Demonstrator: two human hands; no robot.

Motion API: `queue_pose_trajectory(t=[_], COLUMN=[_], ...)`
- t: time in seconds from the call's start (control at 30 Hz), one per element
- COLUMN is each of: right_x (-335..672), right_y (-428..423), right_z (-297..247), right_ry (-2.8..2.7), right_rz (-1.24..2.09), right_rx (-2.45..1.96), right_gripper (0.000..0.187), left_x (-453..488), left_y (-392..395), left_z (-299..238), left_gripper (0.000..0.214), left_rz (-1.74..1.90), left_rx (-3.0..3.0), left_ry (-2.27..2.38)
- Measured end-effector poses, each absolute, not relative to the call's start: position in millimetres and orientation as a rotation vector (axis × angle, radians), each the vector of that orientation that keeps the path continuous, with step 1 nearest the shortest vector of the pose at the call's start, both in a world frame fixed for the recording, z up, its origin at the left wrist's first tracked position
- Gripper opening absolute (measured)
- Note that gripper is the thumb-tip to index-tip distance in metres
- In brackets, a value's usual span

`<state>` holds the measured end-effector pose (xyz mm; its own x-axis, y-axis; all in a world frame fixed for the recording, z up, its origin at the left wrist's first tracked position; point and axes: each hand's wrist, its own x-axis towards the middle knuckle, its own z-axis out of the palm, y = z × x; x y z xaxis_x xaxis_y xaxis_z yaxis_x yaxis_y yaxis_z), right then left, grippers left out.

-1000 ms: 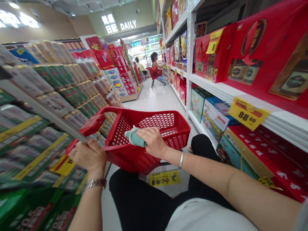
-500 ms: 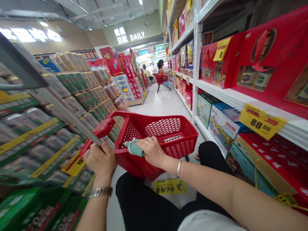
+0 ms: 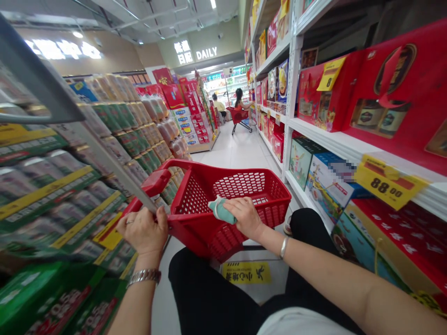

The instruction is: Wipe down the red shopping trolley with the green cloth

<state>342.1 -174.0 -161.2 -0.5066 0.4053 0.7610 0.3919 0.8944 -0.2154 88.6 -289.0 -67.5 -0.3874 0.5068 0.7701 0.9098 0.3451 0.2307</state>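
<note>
A red plastic shopping cart [image 3: 195, 193] with perforated basket walls stands before my knees. My left hand [image 3: 145, 228] is closed on its corner, at the foot of a slanted grey metal pole [image 3: 104, 153] that rises to a grey handle [image 3: 31, 70]. In my right hand [image 3: 247, 215] is a bunched teal cloth [image 3: 224, 211] with a pale edge, held against the near top rim of the basket. Fingers hide part of the cloth.
Stacked cans [image 3: 129, 144] fill the left side. Shelves with red gift boxes [image 3: 394, 93] stand close on the right. A yellow floor sign [image 3: 246, 272] lies under the cart. Further along the aisle [image 3: 232, 149] are a person [image 3: 239, 100] and another red cart [image 3: 238, 114].
My right hand has slid the teal cloth rightward along the cart's rim. My left hand keeps its grip by the pole. The view has shifted slightly.
</note>
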Motion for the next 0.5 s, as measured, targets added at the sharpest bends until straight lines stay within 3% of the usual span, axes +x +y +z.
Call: queue_pose_trajectory(t=[0.5], right_x=[467], right_y=[-124], right_z=[-183], right_ry=[-2.185], right_rz=[-0.235], right_rx=[-0.655], right_gripper=[0.054], left_x=[87], left_y=[-289], left_z=[-70], left_gripper=[0.033], left_rz=[-0.838], left_rx=[-1.247], left_ry=[-1.955])
